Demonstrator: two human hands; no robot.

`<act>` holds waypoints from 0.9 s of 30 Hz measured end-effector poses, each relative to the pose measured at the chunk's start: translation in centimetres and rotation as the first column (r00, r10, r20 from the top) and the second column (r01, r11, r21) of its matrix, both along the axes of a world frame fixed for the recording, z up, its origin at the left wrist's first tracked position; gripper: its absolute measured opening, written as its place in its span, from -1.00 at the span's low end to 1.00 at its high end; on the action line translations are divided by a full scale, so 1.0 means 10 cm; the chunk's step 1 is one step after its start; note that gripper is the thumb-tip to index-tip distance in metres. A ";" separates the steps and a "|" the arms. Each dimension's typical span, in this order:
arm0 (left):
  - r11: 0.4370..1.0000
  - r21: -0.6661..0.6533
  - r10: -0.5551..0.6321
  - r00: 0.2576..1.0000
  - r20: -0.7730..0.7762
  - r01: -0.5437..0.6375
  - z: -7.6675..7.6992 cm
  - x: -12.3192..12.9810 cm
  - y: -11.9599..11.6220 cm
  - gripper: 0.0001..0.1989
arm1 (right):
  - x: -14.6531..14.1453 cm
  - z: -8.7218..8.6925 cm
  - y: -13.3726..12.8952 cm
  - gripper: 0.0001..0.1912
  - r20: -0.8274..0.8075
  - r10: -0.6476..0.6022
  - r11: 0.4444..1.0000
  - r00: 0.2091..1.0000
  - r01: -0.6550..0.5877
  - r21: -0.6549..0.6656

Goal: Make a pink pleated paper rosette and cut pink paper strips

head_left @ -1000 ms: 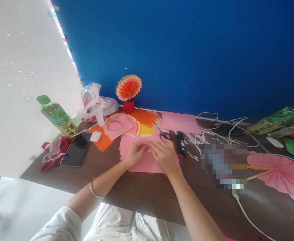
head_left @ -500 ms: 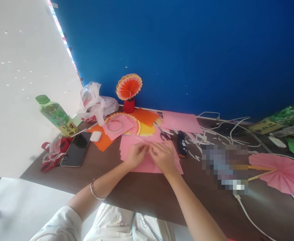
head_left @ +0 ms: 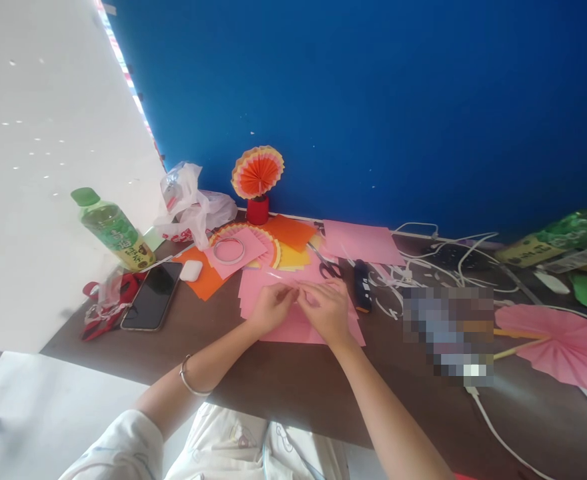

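Over a stack of pink paper sheets, my hands meet with fingertips pinched together. My left hand and my right hand both grip a small piece of pink paper, mostly hidden by the fingers. A pale, shiny thin strip shows just beyond the left fingertips; I cannot tell whether it is part of the held piece. Dark-handled scissors lie just past my right hand. To its right rests a dark, narrow tool, perhaps a stapler.
Left are a phone, a white earbud case and a green-capped bottle. Behind stand a paper rosette in a red holder, and a plastic bag. Cables and a pink paper fan occupy the right.
Both hands stay almost in place, still pinching together. The pale strip beyond the left fingertips shows more plainly now. The camera view has shifted very slightly.
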State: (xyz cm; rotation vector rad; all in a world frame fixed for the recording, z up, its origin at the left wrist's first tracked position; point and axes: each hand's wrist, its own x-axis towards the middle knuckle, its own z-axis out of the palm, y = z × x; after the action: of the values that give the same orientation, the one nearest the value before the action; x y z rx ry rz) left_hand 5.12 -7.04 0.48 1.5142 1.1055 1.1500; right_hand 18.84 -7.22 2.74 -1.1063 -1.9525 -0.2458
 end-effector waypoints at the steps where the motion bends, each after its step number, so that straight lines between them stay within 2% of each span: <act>1: 1.000 -0.031 -0.004 0.999 0.045 0.006 0.01 0.01 0.00 -0.72 | -0.01 -0.01 0.00 -0.84 -0.045 -0.011 1.000 0.999 0.011 -0.008; 6: 0.985 -0.161 -0.018 0.970 0.243 0.059 0.01 0.02 0.03 -0.71 | -0.04 -0.07 0.02 -0.87 -0.191 -0.058 0.994 0.980 0.040 -0.098; 12: 0.982 -0.180 -0.004 0.954 0.298 0.061 -0.06 0.03 0.05 -0.68 | -0.05 -0.08 0.02 -0.89 -0.279 -0.069 0.989 0.958 0.029 -0.145; 14: 0.984 -0.169 -0.007 0.955 0.295 0.059 -0.08 0.03 0.06 -0.68 | -0.03 -0.06 0.01 -0.87 -0.215 -0.054 0.991 0.975 0.027 -0.129; 17: 0.989 -0.144 -0.003 0.960 0.280 0.045 -0.12 0.02 0.07 -0.69 | -0.01 -0.03 -0.01 -0.82 0.037 0.013 0.998 0.999 -0.010 -0.061; 20: 0.991 -0.128 0.008 0.959 0.282 0.029 -0.12 0.02 0.08 -0.70 | -0.01 -0.01 -0.03 -0.78 0.269 0.030 0.999 0.963 -0.036 0.016; 22: 0.991 -0.132 0.018 0.955 0.297 0.022 -0.10 0.01 0.08 -0.70 | -0.02 -0.02 -0.03 -0.77 0.280 0.024 0.999 0.960 -0.033 0.028; 27: 0.987 -0.145 -0.017 0.939 0.343 0.071 -0.05 0.03 0.06 -0.69 | 0.03 -0.05 0.01 -0.79 0.070 0.021 0.998 0.997 -0.017 -0.061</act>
State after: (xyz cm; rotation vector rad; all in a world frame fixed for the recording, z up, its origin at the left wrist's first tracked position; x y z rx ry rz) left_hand 5.45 -6.43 -0.06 1.1597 0.8964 1.2108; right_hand 19.13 -7.11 2.21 -1.1310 -2.0442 -0.2192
